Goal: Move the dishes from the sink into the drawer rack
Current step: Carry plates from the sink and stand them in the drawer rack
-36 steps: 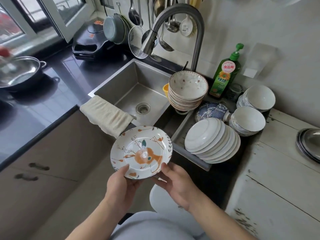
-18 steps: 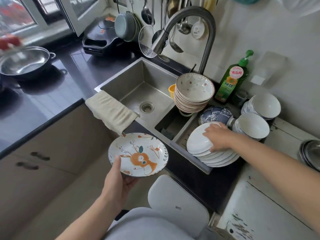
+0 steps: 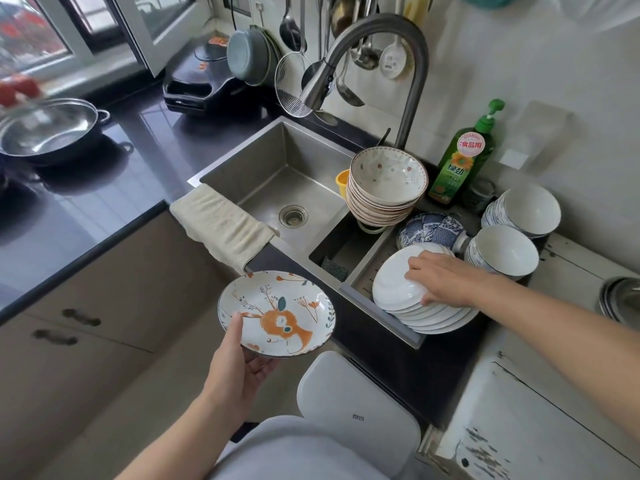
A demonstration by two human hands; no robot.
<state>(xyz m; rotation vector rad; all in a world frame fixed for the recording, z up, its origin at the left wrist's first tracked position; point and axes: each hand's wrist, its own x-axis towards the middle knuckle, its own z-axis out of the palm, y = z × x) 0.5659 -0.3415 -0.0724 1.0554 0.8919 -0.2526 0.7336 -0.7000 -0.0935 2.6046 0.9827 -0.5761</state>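
the dark countertop (image 3: 104, 188) runs along the left side and back of the view, and the steel sink (image 3: 277, 174) is set into it, its deep basin bare down to the drain. a beige cloth (image 3: 221, 226) hangs over the sink's front edge at its left corner. a curved faucet (image 3: 374, 57) arches over the sink from the back edge. at the countertop's left end stands a steel wok (image 3: 48, 129).

at the sink's right side a tray section holds a leaning stack of white plates (image 3: 415, 299), close to the front edge. behind it, by the faucet's base, stands a tall stack of patterned bowls (image 3: 384, 188), and between the two lies a blue patterned bowl (image 3: 429, 230) tipped on its side. two stacks of white bowls (image 3: 502, 251) sit at the right end of the tray, tilted toward the sink. a green soap bottle (image 3: 460, 161) stands at the back edge, beside the wall.

the left hand (image 3: 239, 365) holds a deer plate (image 3: 277, 313) out in front of the sink's front edge, above the floor and level; the thumb lies on its near rim and the fingers curl beneath it. the right hand (image 3: 440, 278) rests on the top plate of the white stack, fingers spread over its face and its thumb at the lower edge, gripping that plate's rim.
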